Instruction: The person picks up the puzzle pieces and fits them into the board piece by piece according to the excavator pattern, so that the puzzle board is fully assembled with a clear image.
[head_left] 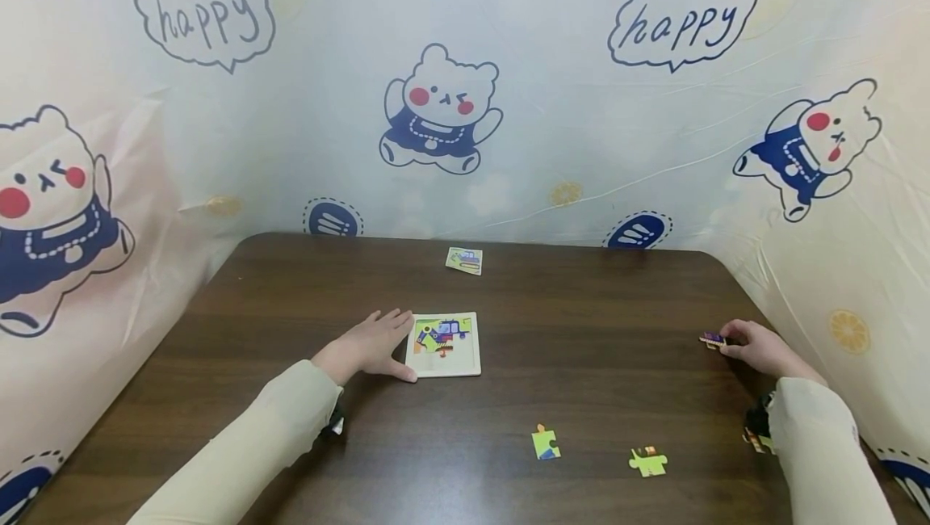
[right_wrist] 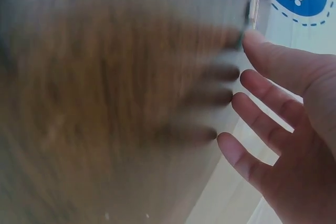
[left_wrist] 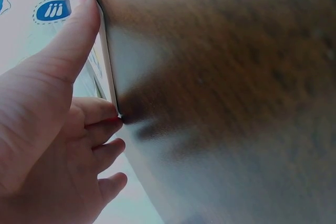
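Note:
In the head view, a square white puzzle tray (head_left: pixel 458 367) lies mid-table with a partly assembled vehicle picture inside it. My left hand (head_left: pixel 370 347) rests against the tray's left side, thumb at the near corner and extended fingers at the far corner. The tray's pale edge (left_wrist: pixel 108 72) runs along that thumb in the left wrist view. Far to the right, my right hand (head_left: pixel 759 347) pinches a dark purple puzzle piece (head_left: pixel 712 340) by its right end. The right wrist view shows this piece (right_wrist: pixel 254 10) nearly edge-on beyond the thumb, the other fingers spread and touching little.
Two green puzzle pieces lie at the front, one with a blue corner (head_left: pixel 545 444) and another (head_left: pixel 648 462) farther right. More pieces (head_left: pixel 759 441) are partly hidden by my right wrist. A small picture card (head_left: pixel 464 261) lies near the table's back edge, before the printed curtain (head_left: pixel 545 145).

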`<state>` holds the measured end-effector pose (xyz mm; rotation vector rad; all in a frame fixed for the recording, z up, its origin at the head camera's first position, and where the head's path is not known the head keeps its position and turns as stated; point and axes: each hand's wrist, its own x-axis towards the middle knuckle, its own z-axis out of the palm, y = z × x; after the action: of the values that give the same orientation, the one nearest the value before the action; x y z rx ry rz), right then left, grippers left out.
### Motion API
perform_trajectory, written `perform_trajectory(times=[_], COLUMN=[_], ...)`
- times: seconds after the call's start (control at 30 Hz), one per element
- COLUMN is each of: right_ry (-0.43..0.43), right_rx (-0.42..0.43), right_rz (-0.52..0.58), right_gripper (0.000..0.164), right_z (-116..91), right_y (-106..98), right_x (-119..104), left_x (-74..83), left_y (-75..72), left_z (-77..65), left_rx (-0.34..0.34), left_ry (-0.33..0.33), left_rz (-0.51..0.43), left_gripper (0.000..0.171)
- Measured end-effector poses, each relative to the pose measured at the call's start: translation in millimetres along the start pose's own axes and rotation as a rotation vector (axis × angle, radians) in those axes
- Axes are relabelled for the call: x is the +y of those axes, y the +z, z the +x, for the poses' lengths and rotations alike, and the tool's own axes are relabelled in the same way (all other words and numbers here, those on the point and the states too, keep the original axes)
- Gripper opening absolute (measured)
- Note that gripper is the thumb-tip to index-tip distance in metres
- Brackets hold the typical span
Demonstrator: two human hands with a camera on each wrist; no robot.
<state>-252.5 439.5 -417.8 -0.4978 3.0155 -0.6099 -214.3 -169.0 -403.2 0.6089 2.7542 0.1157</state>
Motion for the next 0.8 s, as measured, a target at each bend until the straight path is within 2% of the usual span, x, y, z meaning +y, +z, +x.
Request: perform_trajectory(times=[0.13,0.27,0.43,0.8], right_ry=[0.065,0.076,0.048,-0.064], right_rx=[0.029,0.061,0.086,0.101], right_rz=[0.021,0.035,0.060,0.114], right_gripper=[0.020,0.023,0.024,0.024], right_z=[1,8,24,58], right_y=[-1,-3,-7,-13], right_x=[-8,-19,-42,-117], left_x=[-0.5,-0.8,-0.6,-2.2], left_y=[0.3,0.3,-0.2,2.2], left_z=[0.1,-0.2,0.0,1.0], left_rx=[-0.006,-0.003,-0.001,-0.003], left_ry=[0.000,0.000,-0.003,0.001], left_rz=[0.000,0.005,0.011,0.011], left_gripper=[0.099,0.099,0.099,0.101])
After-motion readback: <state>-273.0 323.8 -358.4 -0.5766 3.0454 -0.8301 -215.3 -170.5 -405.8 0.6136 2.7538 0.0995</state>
